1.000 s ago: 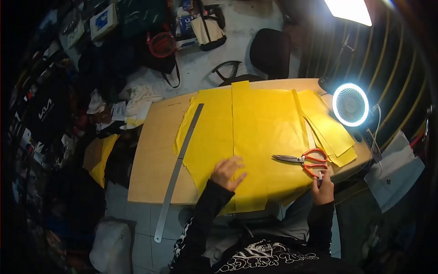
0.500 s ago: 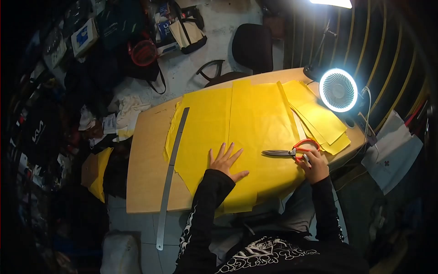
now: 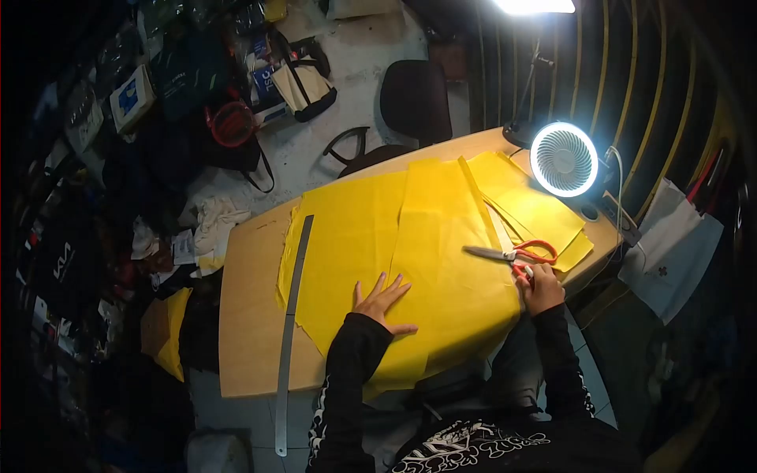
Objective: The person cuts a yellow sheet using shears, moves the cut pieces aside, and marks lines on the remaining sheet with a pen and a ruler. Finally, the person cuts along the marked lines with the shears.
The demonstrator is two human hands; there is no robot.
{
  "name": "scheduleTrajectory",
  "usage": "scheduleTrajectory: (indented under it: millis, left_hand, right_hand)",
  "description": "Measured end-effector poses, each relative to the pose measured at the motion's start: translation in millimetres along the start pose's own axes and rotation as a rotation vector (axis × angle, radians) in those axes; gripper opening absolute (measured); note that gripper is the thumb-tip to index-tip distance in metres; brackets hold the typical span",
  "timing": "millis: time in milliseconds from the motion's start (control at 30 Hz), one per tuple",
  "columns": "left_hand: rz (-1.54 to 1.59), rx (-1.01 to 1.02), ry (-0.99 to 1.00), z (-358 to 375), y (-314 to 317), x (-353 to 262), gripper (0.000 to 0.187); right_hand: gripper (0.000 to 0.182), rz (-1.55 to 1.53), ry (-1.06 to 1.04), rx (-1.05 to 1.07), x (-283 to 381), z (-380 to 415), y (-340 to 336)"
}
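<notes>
My left hand lies flat with fingers spread on a large yellow sheet, which looks like fabric. Orange-handled scissors are in my right hand, gripped by the lower handle loop near the sheet's right edge. Their blades point left over the yellow material and look slightly parted. Something small and white shows at the right fingers, too small to name. Along the sheet's left side lies a long metal ruler, its near end sticking out past the table edge.
More yellow pieces are stacked at the table's right end, beside a lit round fan and a desk lamp. The sheet hangs over the front edge of the wooden table. A black chair stands behind.
The whole view has shifted and turned a little. The scissors' tips now angle slightly upward in view. My left hand stays spread on the sheet, and my right still holds the scissors.
</notes>
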State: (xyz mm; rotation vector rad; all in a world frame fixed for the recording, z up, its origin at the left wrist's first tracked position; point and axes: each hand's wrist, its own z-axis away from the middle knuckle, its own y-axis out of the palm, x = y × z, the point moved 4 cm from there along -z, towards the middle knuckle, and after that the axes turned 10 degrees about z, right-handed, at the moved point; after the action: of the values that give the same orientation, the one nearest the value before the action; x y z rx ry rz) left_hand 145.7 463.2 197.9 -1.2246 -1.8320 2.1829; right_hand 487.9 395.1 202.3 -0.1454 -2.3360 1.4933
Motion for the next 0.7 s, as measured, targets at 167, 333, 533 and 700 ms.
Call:
scheduleTrajectory:
  millis: [167,333,533,700]
  left_hand:
    - [0.128,0.373,0.062,-14.1,-7.7,10.0,0.083]
    - [0.269,0.630,0.231,-29.3,4.5,15.2,0.063]
    - [0.227,0.279,0.188,6.0,8.9,-17.6,0.068]
    - [-0.208,-0.190,-0.124,90.5,22.0,-68.7,0.085]
  right_hand:
    - [0.026,-0.054,0.058,-0.054,-6.9,-15.1,9.4]
    - [0.028,-0.212,-0.269,-0.155,30.6,-12.0,11.2]
    - [0.023,-0.248,-0.652,0.199,102.5,-18.0,41.7]
    - [0.033,-0.138,-0.606,0.258,128.6,-19.7,58.5]
